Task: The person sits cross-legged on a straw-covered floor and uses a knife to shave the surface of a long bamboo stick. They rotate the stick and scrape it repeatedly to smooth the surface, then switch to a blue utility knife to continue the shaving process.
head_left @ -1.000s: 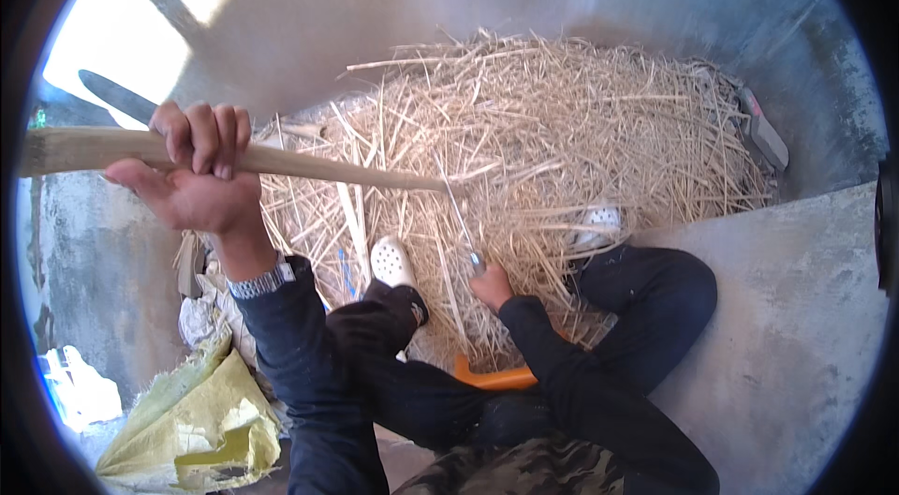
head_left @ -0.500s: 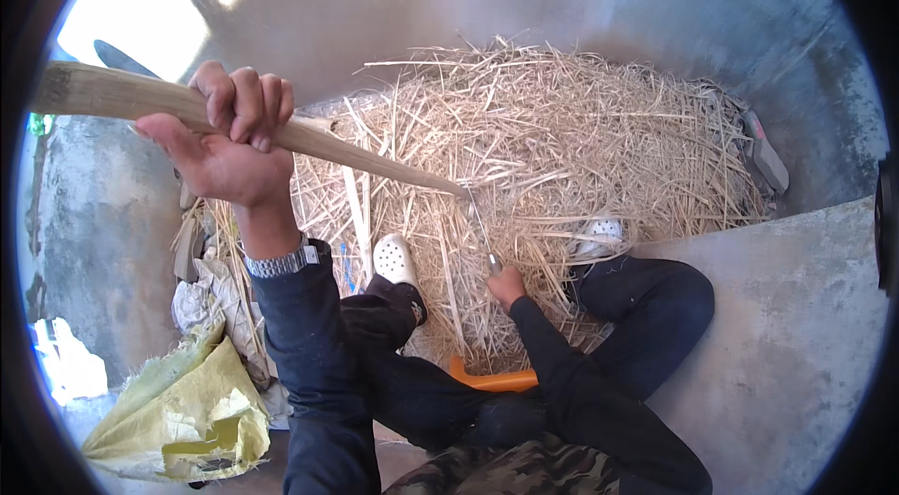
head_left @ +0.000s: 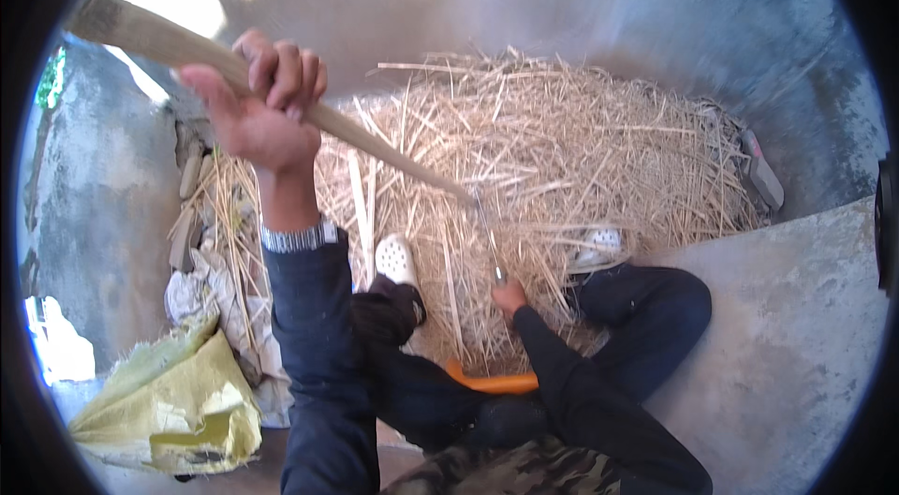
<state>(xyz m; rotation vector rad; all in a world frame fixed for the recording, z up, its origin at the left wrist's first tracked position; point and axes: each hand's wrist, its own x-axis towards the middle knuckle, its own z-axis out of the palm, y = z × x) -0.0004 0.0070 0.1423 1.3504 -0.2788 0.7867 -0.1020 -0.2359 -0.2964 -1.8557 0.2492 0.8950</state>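
A torn yellow sack (head_left: 178, 401) lay off the near left corner of the straw heap (head_left: 599, 139). The left hand (head_left: 273, 111) was wrapped round a wooden pole (head_left: 393, 155), slanting down over the heap's middle, its narrow end by the blade of a knife (head_left: 493, 248) clenched in the right hand (head_left: 509, 296).

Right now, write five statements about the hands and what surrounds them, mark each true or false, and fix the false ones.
1. The left hand grips a wooden pole. True.
2. The right hand is empty. False: it holds a tool with a thin metal blade.
3. Two white clogs show among the dry straw. True.
4. The torn yellow sack lies right of the straw heap. False: it lies to the left.
5. The left hand is higher in the picture than the right. True.
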